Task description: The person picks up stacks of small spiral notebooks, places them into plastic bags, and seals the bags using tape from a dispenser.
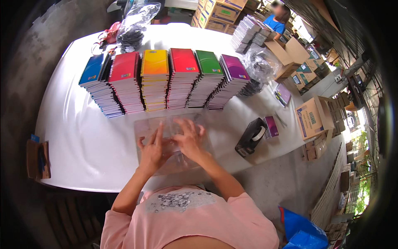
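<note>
Clear plastic sheet (178,162) lies directly under my L hand (152,149) & R hand (189,139), approx. equally near; fingers spread, can't confirm either grip has hold. Spiral notebk stacks (180,81) beyond.

You wear a loose, pale-pink fabric T-shirt (186,226) with wide sleeves (253,209) ending near your elbows. Across its front runs a pale greyish rectangular print (203,199), bearing a cluster of rounded black-and-white shapes (176,200) and small dark markings (154,206). Your forearms (133,186) are bare.
</note>
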The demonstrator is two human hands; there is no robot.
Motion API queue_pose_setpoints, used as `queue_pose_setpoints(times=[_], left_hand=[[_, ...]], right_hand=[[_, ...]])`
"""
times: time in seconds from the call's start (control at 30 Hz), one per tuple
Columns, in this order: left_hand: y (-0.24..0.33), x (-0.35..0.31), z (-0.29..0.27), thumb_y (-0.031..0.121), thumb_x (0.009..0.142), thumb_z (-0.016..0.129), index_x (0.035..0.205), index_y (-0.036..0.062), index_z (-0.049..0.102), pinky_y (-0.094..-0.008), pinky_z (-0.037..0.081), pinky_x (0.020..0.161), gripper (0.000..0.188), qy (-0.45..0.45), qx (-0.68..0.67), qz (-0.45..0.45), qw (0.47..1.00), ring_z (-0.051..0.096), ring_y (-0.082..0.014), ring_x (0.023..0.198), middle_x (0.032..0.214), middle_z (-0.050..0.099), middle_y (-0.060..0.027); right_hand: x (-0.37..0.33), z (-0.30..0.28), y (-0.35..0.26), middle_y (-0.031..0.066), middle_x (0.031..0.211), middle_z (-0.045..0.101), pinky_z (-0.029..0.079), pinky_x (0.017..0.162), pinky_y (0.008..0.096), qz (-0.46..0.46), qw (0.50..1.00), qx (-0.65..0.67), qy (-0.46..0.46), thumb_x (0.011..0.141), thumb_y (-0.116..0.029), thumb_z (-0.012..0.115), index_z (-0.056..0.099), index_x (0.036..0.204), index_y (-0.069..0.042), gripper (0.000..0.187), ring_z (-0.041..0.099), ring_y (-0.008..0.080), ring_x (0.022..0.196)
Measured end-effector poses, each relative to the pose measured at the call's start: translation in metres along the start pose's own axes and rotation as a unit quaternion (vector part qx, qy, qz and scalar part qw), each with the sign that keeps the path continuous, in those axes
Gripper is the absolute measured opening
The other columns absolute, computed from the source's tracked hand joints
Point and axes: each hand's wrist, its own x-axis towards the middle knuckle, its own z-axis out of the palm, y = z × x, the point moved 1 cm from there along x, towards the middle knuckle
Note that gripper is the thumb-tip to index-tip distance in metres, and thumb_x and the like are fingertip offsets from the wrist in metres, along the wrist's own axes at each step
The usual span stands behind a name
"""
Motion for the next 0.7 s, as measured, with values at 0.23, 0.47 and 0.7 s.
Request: queue_pose_setpoints(times=[0.23, 0.47, 0.7], left_hand=[[-0.017, -0.027, 0.024, 0.013, 0.081, 0.056, 0.11, 0.0168, 0.061, -0.0509, 0.022, 0.092, 0.029, 0.057, 0.153, 0.15, 0.975, 0.049, -0.0102, 0.116, 0.118, 0.06, 0.0021], [-0.013, -0.022, 0.029, 0.014, 0.079, 0.059, 0.111, 0.0175, 0.061, -0.0511, 0.021, 0.092, 0.033, 0.055, 0.149, 0.172, 0.972, 0.054, -0.0108, 0.111, 0.117, 0.06, 0.0011], [-0.012, -0.021, 0.032, 0.014, 0.077, 0.059, 0.11, 0.0178, 0.061, -0.0514, 0.022, 0.091, 0.033, 0.062, 0.125, 0.181, 0.974, 0.054, -0.0113, 0.11, 0.118, 0.06, 0.0007]], right_hand=[[-0.069, -0.028, 0.033, 0.0128, 0.128, 0.044, 0.037, 0.09, 0.0455, 0.112, 0.975, 0.189, -0.02, 0.073, -0.009, 0.064, 0.069, 0.092, -0.011, 0.02, 0.048, 0.0296, 0.109], [-0.188, -0.028, 0.235, 0.0138, 0.117, 0.05, 0.039, 0.088, 0.0375, 0.624, 0.719, 0.195, 0.234, 0.081, -0.043, 0.063, 0.054, 0.116, -0.007, 0.051, 0.046, 0.0275, 0.109], [-0.202, -0.03, 0.26, -0.0011, 0.116, 0.054, 0.036, 0.086, 0.0404, 0.643, 0.54, 0.507, 0.195, 0.079, -0.051, 0.06, 0.062, 0.105, -0.015, 0.045, 0.044, 0.0169, 0.112]])
